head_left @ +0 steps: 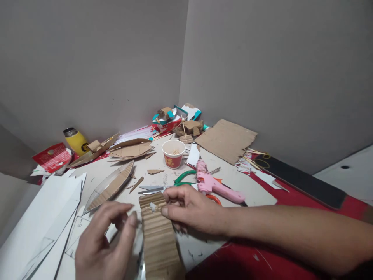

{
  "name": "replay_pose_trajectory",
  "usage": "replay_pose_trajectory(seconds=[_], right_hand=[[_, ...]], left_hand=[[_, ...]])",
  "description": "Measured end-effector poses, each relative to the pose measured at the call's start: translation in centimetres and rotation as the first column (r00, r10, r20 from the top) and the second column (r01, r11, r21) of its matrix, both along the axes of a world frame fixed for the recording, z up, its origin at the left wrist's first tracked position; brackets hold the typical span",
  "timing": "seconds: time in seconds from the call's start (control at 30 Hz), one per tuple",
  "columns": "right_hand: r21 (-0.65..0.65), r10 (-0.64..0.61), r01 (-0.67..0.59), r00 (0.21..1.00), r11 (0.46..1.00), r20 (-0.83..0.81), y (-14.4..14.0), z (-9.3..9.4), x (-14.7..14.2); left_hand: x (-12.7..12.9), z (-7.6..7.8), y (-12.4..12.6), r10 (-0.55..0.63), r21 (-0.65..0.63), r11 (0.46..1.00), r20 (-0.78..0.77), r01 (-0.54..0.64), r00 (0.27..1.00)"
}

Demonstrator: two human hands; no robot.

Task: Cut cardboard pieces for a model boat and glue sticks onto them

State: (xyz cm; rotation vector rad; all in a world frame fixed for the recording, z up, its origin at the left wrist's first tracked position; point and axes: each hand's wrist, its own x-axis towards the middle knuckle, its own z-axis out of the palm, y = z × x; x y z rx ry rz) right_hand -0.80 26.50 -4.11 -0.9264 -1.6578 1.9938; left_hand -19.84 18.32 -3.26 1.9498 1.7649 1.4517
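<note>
between both hands | corrugated strip point(157, 233) | right hand point(189, 208) fingertips pinch its top

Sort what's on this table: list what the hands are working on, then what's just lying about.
In hand:
right hand pressing on the corrugated cardboard strip
left hand beside the strip

Lying about:
pink glue gun
green-handled scissors
paper cup
yellow bottle
cardboard boat shape
flat cardboard sheet

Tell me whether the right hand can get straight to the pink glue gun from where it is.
Probably yes. The right hand rests on the corrugated cardboard strip, and the pink glue gun lies just beyond its knuckles on the table. Only the scissors lie beside it; nothing covers the gun.
</note>
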Motion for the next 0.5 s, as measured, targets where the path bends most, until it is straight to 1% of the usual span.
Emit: replay_pose_trajectory(seconds=[0.03,0.07,0.1,0.13,0.2,0.27,0.33,0.5], right_hand=[[0.007,0.007,-0.007,1.000,1.000,0.000,0.0,-0.1,0.0],[0.018,0.015,-0.015,1.000,1.000,-0.001,-0.1,-0.1,0.0],[0.029,0.027,-0.027,1.000,0.999,0.001,-0.1,-0.2,0.0],[0.039,0.042,-0.042,0.999,0.998,0.002,-0.1,-0.3,0.0],[0.048,0.075,-0.074,0.997,0.996,-0.013,-0.2,-0.3,0.0],[0.058,0.094,-0.092,0.995,0.994,-0.043,-0.3,-0.3,-0.1],[0.077,0.103,-0.099,0.993,0.992,-0.055,-0.4,-0.2,-0.1],[0.101,0.127,-0.124,0.992,0.987,-0.025,-0.6,-0.3,0.0]], left_hand=[[-0.2,0.1,-0.1,-0.109,0.030,0.993,-0.161,0.115,0.981],[-0.3,0.1,-0.2,-0.216,0.025,0.972,-0.296,0.234,0.931],[-0.5,0.0,-0.3,-0.287,0.009,0.949,-0.397,0.316,0.872],[-0.6,-0.2,-0.3,-0.313,-0.003,0.936,-0.466,0.353,0.827],[-0.7,-0.7,-0.4,-0.284,0.010,0.938,-0.547,0.345,0.788],[-0.8,-1.4,-0.4,-0.241,0.025,0.949,-0.589,0.315,0.772],[-0.8,-1.8,-0.5,-0.228,0.018,0.953,-0.617,0.303,0.754],[-0.8,-2.0,-0.7,-0.209,0.026,0.955,-0.650,0.296,0.731]])
